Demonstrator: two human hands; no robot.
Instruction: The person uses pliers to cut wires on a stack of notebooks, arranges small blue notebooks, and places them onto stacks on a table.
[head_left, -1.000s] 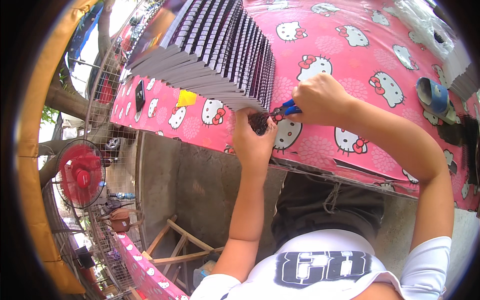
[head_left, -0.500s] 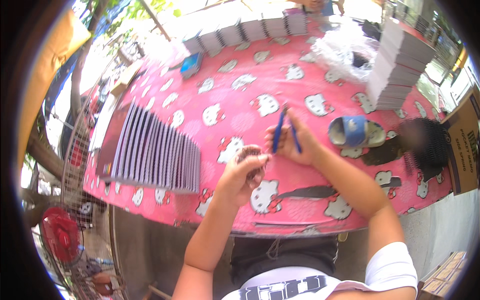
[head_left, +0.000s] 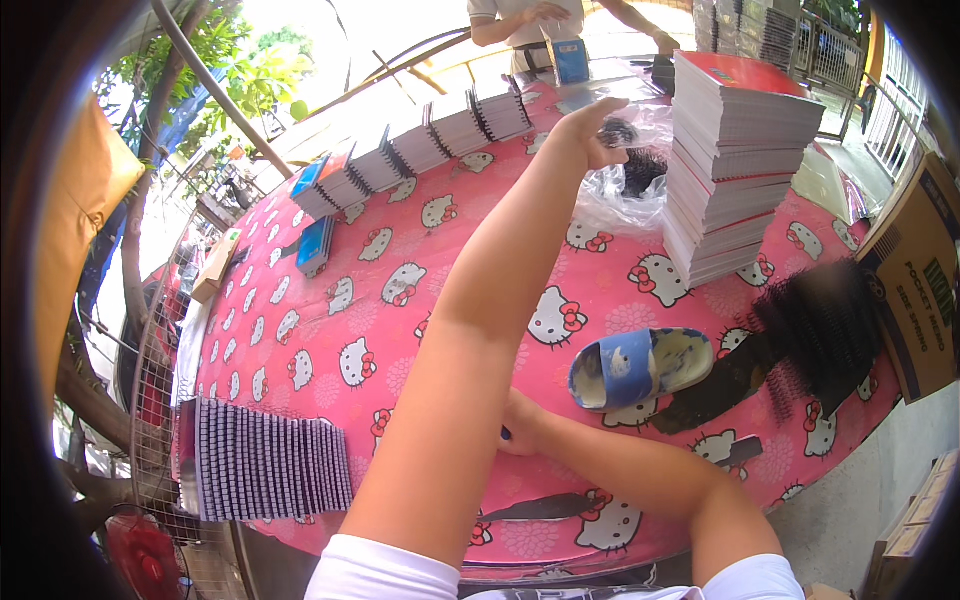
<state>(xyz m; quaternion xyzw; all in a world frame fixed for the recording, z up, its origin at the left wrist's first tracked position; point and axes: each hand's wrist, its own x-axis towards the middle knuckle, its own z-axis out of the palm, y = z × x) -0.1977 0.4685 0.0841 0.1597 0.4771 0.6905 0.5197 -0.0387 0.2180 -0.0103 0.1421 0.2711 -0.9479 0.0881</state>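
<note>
My left hand [head_left: 592, 135] reaches far forward over a clear plastic bag [head_left: 605, 203], its fingers stretched and apart. A dark clump of wire-like scraps [head_left: 617, 132] shows at the gap between finger and thumb; I cannot tell whether it still touches the hand. More black scraps [head_left: 645, 172] lie in the bag. Behind my left forearm, my right hand [head_left: 520, 425] is partly hidden and closed. A small bit of blue handle [head_left: 505, 434] pokes out of it, from the blue-handled pliers seen earlier.
A tall notebook stack [head_left: 735, 165] stands right of the bag. Nearer are a blue slipper [head_left: 640, 368], black spiral coils [head_left: 825, 320] and a cardboard box [head_left: 915, 275]. Spiral notebooks [head_left: 270, 465] fill the near left; more notebook stacks [head_left: 415, 145] line the far edge. Another person [head_left: 535, 25] stands across the table.
My left hand has swung from beside the right hand forward to the plastic bag, carrying the dark clump. My right hand has dropped nearer the body. The view has shifted.
</note>
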